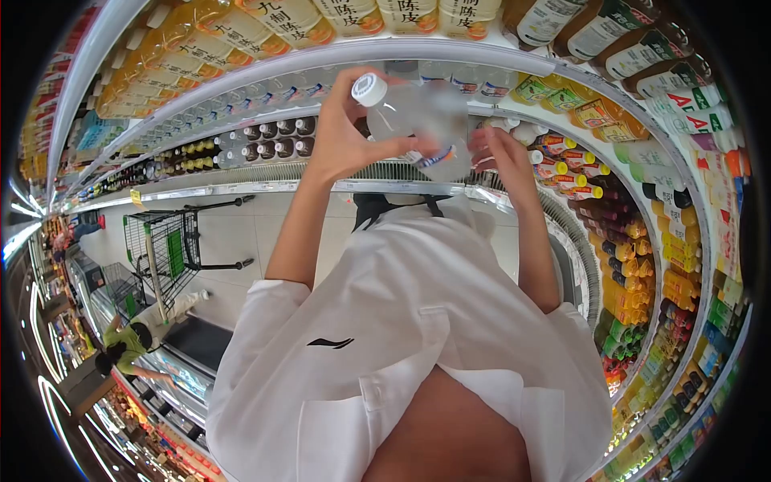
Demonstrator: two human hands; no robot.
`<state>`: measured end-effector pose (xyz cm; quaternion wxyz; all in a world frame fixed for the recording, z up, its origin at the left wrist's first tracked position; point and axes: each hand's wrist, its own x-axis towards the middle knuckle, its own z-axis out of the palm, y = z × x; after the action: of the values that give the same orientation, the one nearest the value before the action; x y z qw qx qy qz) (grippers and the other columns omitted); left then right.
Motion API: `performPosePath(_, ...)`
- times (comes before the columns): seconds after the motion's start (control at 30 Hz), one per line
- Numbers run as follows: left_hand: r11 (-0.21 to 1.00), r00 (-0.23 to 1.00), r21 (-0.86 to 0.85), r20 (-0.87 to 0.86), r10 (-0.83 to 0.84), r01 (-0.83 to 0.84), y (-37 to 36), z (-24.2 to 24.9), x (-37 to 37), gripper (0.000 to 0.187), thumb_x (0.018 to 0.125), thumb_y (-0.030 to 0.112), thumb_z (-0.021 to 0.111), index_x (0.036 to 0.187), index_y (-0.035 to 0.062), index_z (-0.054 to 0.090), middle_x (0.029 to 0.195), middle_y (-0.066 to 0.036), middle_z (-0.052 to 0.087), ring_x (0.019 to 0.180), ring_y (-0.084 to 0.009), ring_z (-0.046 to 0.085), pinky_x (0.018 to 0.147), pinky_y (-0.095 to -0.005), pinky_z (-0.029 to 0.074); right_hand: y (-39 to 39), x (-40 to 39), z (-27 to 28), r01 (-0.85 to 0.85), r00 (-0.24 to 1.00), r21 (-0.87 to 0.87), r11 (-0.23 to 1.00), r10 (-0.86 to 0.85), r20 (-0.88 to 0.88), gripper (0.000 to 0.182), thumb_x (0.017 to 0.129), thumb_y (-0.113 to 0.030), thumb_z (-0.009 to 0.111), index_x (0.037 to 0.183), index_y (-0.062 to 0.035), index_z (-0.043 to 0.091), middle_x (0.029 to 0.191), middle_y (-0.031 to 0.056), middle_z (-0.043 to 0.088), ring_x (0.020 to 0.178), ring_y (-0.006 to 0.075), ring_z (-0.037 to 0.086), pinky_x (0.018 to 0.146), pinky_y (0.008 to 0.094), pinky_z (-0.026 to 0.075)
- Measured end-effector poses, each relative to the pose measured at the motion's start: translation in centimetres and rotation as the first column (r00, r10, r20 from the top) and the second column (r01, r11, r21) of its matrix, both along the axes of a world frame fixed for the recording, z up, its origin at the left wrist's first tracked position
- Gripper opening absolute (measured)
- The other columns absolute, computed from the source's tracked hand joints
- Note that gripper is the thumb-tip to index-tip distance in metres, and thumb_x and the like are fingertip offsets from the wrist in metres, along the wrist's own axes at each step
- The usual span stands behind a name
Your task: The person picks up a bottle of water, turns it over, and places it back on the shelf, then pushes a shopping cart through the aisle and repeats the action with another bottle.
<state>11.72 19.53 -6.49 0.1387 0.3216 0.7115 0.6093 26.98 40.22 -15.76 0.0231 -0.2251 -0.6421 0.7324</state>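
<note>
My left hand (344, 132) is wrapped round a large clear plastic bottle (405, 108), with the thumb across its side and the fingers behind its shoulder. The bottle is tilted, its white cap (369, 89) pointing up and left, and a blue-and-white label shows low on its side. Part of the bottle's surface is blurred. Just right of the bottle's base, my right hand (506, 153) holds nothing; its fingers are spread and slightly curled. Behind both hands runs a chilled drinks shelf (265, 90) lined with similar clear bottles.
Large orange-yellow bottles (289, 20) stand on the shelf above. Dark-capped bottles (281, 148) fill the one below, and coloured juice bottles (630, 273) curve round at right. On the floor at left stands a shopping cart (165, 245), near a person in a green top (124, 345).
</note>
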Motion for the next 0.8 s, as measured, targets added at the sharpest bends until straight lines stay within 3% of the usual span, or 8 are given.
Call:
performPosePath(0.1, 0.983, 0.983, 0.172, 0.159, -0.092, 0.064, 0.8, 1.3, 0.8, 0.070, 0.067, 0.011, 0.088, 0.125, 0.0006, 0.050, 0.111, -0.012, 0.066, 0.101, -0.0190, 0.065, 0.088, -0.0336, 0.052, -1.8, -0.8, 0.5, -0.136, 0.991, -0.134, 0.982, 0.132, -0.038, 0.064, 0.102, -0.057, 0.030, 0.133, -0.0050, 0.051, 0.112, 0.0176, 0.065, 0.085, 0.0229, 0.068, 0.069, 0.0329, 0.055)
performPosePath(0.13, 0.974, 0.951, 0.224, 0.305, -0.048, -0.023, 1.5, 1.4, 1.2, 0.065, 0.071, 0.011, 0.085, 0.125, 0.0006, 0.050, 0.112, -0.011, 0.066, 0.099, -0.0183, 0.065, 0.088, -0.0333, 0.052, -2.5, -0.9, 2.7, -0.382, 0.923, -0.552, 0.741, 0.287, -0.254, 0.072, 0.099, -0.062, 0.028, 0.136, -0.0035, 0.047, 0.112, 0.0216, 0.063, 0.086, 0.0273, 0.067, 0.068, 0.0372, 0.055)
performPosePath(0.17, 0.958, 0.895, 0.263, 0.445, -0.013, -0.117, 2.3, 1.5, 1.6, 0.060, 0.075, 0.011, 0.082, 0.125, 0.0006, 0.051, 0.113, -0.011, 0.065, 0.097, -0.0177, 0.065, 0.087, -0.0330, 0.052, -3.5, -0.8, 4.0, -0.578, 0.811, -0.765, 0.284, 0.300, -0.502, 0.080, 0.096, -0.068, 0.027, 0.139, -0.0020, 0.042, 0.111, 0.0257, 0.062, 0.086, 0.0317, 0.067, 0.068, 0.0415, 0.056)
performPosePath(0.2, 0.947, 0.890, 0.257, 0.453, 0.059, -0.194, 3.2, 1.8, 2.3, 0.047, 0.089, 0.026, 0.070, 0.125, 0.0021, 0.052, 0.111, -0.011, 0.066, 0.094, -0.0166, 0.066, 0.085, -0.0321, 0.053, -4.5, -0.4, 4.4, -0.581, 0.809, -0.763, 0.282, 0.307, -0.502, 0.080, 0.096, -0.068, 0.027, 0.139, -0.0020, 0.042, 0.111, 0.0257, 0.062, 0.086, 0.0317, 0.067, 0.068, 0.0415, 0.056)
performPosePath(0.27, 0.883, 0.793, 0.355, 0.609, 0.030, -0.306, 4.2, 2.3, 2.9, 0.045, 0.093, 0.034, 0.060, 0.124, 0.0011, 0.054, 0.113, -0.011, 0.066, 0.097, -0.0185, 0.066, 0.086, -0.0339, 0.053, -6.2, 0.4, 5.1, -0.247, 0.968, -0.871, 0.424, 0.071, -0.240, 0.090, 0.092, -0.073, 0.024, 0.139, 0.0027, 0.038, 0.104, 0.0304, 0.060, 0.078, 0.0353, 0.067, 0.063, 0.0436, 0.055)
performPosePath(0.33, 0.845, 0.681, 0.324, 0.729, 0.064, -0.426, 4.9, 5.0, 4.0, 0.055, 0.099, 0.049, 0.042, 0.124, 0.0019, 0.056, 0.113, -0.011, 0.067, 0.097, -0.0210, 0.068, 0.087, -0.0360, 0.054, -7.3, 0.6, 6.2, -0.278, 0.957, -0.859, 0.430, 0.046, -0.287, 0.089, 0.093, -0.072, 0.023, 0.137, 0.0044, 0.039, 0.102, 0.0305, 0.060, 0.074, 0.0350, 0.066, 0.062, 0.0433, 0.055)
performPosePath(0.5, 0.852, 0.688, 0.413, 0.720, -0.089, -0.322, 4.6, 3.8, 3.8, 0.053, 0.100, 0.045, 0.039, 0.125, 0.0016, 0.055, 0.111, -0.013, 0.067, 0.097, -0.0232, 0.069, 0.088, -0.0374, 0.055, -7.7, 1.2, 8.5, -0.275, 0.956, -0.839, 0.470, 0.040, -0.291, 0.084, 0.095, -0.067, 0.023, 0.133, 0.0065, 0.041, 0.094, 0.0300, 0.060, 0.066, 0.0340, 0.064, 0.057, 0.0412, 0.053)
performPosePath(0.8, 0.907, 0.810, 0.311, 0.585, 0.054, -0.285, 3.9, 5.9, 4.6, 0.051, 0.098, 0.036, 0.036, 0.129, -0.0014, 0.053, 0.119, -0.015, 0.065, 0.107, -0.0239, 0.065, 0.095, -0.0373, 0.051, -8.7, 1.6, 9.8, -0.234, 0.960, -0.879, 0.416, -0.043, -0.276, 0.083, 0.094, -0.065, 0.027, 0.134, 0.0065, 0.039, 0.091, 0.0305, 0.060, 0.063, 0.0341, 0.063, 0.050, 0.0395, 0.052)
